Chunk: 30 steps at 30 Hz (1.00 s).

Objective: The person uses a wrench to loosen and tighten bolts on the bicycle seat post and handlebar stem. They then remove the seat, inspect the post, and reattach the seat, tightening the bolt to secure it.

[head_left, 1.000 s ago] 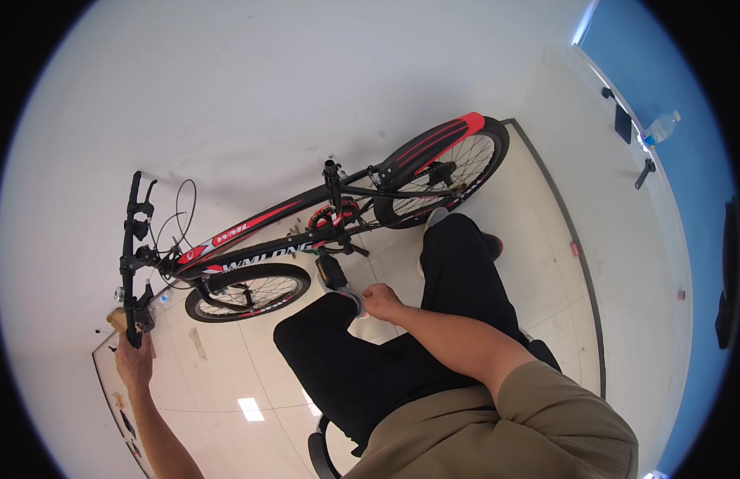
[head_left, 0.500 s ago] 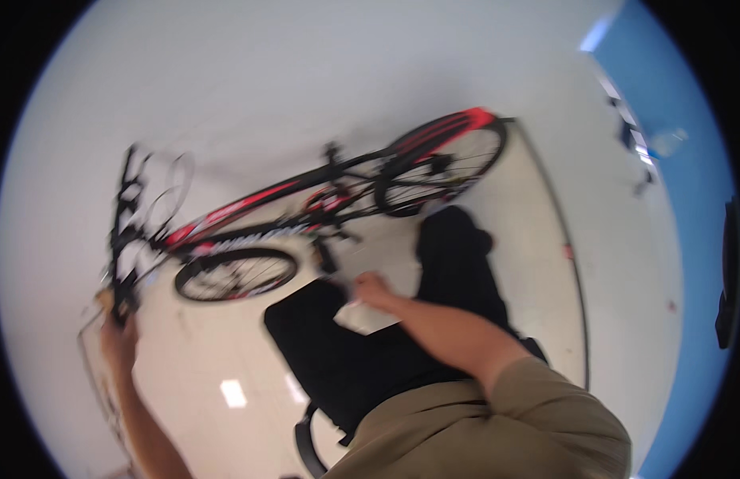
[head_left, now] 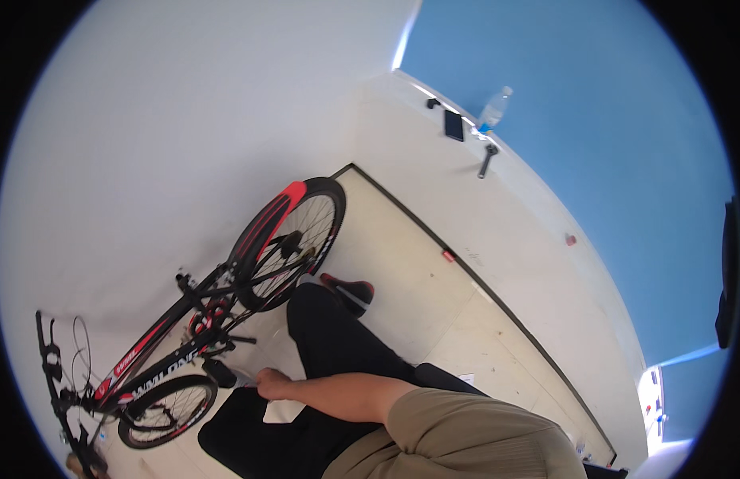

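A black and red bicycle (head_left: pixel 164 375) leans along the wall on my left, its rear wheel (head_left: pixel 339 219) farther away and its front wheel (head_left: pixel 207 415) nearer. At the lower left rim my left hand (head_left: pixel 90 465) is closed round the near end of the handlebar (head_left: pixel 52 391); most of it is dark or cut off. My right hand (head_left: pixel 272 384) is beside the black pedal (head_left: pixel 220 373), above my lap. Its fingers are curled, and a greyish piece shows between it and the pedal. I cannot make out what that is.
My shoe (head_left: pixel 352 295) rests near the rear wheel. On a ledge by the blue wall (head_left: pixel 537 104) are a clear bottle (head_left: pixel 493 110), a dark phone-like slab (head_left: pixel 454 125) and a black-handled tool (head_left: pixel 488 160). A dark skirting strip (head_left: pixel 465 267) runs along the wall's foot.
My view has turned right, so the bicycle and both hands sit lower and farther left. The ledge items show more clearly. My right hand stays by the pedal and the left at the handlebar.
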Motion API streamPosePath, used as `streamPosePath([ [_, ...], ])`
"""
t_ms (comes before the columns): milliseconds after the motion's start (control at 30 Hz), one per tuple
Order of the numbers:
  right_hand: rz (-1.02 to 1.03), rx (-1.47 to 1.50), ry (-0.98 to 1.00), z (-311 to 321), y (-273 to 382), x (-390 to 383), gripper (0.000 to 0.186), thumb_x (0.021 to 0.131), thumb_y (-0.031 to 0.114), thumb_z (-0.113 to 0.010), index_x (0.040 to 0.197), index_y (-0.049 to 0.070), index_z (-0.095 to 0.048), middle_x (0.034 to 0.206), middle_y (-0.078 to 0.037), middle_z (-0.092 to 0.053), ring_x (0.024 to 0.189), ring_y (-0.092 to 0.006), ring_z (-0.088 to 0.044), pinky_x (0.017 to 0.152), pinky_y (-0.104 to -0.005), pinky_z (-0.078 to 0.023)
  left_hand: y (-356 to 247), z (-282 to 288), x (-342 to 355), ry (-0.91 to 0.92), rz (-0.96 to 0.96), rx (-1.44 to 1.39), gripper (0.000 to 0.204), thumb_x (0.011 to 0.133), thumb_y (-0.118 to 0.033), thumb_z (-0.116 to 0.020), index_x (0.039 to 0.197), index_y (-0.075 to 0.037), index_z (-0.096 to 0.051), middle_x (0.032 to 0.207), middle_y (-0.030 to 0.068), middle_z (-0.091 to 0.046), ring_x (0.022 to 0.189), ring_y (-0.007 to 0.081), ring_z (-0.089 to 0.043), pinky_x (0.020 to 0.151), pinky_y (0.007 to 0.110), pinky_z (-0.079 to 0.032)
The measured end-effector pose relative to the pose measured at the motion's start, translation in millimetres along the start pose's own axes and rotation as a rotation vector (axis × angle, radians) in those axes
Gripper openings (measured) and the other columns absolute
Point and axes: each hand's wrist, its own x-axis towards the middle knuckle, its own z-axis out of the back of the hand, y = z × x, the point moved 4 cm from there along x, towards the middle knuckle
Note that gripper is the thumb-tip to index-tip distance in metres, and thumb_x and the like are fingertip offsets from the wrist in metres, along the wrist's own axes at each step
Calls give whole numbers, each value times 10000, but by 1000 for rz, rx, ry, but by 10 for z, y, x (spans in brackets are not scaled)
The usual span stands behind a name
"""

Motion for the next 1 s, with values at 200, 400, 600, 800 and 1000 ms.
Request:
streamPosePath([
  [200,38,116,-41,6,-74,8,210,698,97,-643,849,-23,-728,833,-234,-709,825,-381,-709,760,-465,-554,51,-98,236,-118,-98,-100,377,906,-352,-673,1115,-39,-647,951,215,-708,911,419,-675,768,496,-512],
  [400,-130,186,128,196,-51,-173,409,866,58,-594,1263,-29,-638,967,-147,-702,717,-217,-684,583,-339,-531,-71,-68,136,-97,-57,-6,408,884,-374,-655,1042,-3,-593,904,288,-678,893,483,-647,771,560,-493],
  [600,-194,178,144,276,60,-318,418,883,42,-569,1286,-59,-609,1033,-150,-696,770,-213,-686,647,-332,-541,-84,-92,81,-64,-11,4,431,869,-357,-706,1059,7,-575,936,276,-680,918,456,-656,776,541,-501],
  [800,-228,146,140,279,-3,-315,429,881,38,-556,1297,-55,-608,1046,-157,-697,752,-219,-686,631,-337,-536,-159,-36,23,-70,3,13,398,873,-348,-702,1052,-9,-596,881,242,-681,867,441,-663,757,530,-506],
  [1000,-246,109,157,302,-7,-327,459,904,54,-542,1348,-59,-564,1087,-162,-686,807,-231,-683,674,-348,-539,-131,25,-16,-175,55,-76,358,894,-360,-660,1064,-45,-662,871,200,-700,834,395,-681,734,495,-521],
])
